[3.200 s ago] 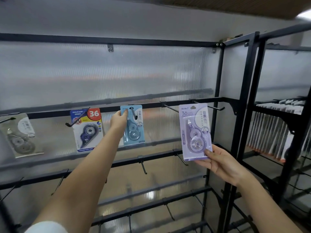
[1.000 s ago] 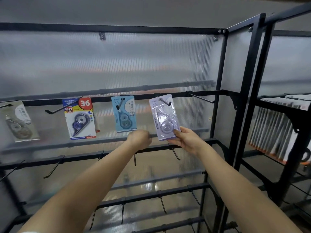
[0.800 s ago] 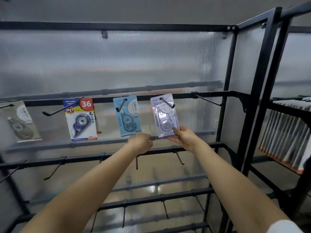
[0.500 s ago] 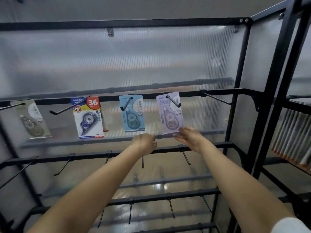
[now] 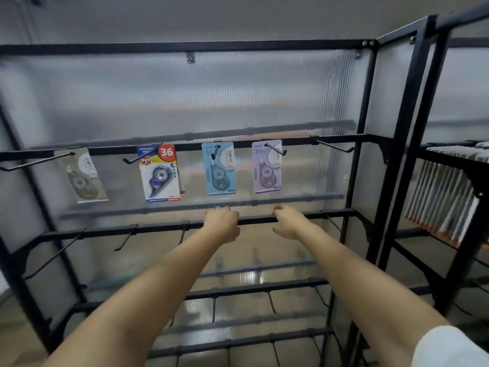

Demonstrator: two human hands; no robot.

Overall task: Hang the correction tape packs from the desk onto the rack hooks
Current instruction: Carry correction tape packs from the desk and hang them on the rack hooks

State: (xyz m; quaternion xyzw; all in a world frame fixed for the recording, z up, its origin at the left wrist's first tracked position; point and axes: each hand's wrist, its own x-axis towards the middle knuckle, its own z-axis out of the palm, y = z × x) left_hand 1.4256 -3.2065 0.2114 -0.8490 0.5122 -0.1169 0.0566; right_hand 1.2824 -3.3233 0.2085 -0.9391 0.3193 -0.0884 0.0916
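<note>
As we faced the black rack (image 5: 367,160), we counted four correction tape packs on its upper hooks: grey pack (image 5: 84,176), blue-and-white pack (image 5: 160,174), light blue pack (image 5: 218,168), lilac pack (image 5: 266,166). Our left hand (image 5: 222,223) and right hand (image 5: 288,221) hovered below them, fingers loosely curled, holding nothing.

The rack (image 5: 397,128) is black metal with a dull, smooth look. Its hooks (image 5: 333,147) are thin black wire. The back panel (image 5: 211,96) is cloudy ribbed plastic, a bit shiny. The packs (image 5: 266,166) are printed card under clear, glossy plastic. The sleeve (image 5: 449,348) is soft white cloth.
</note>
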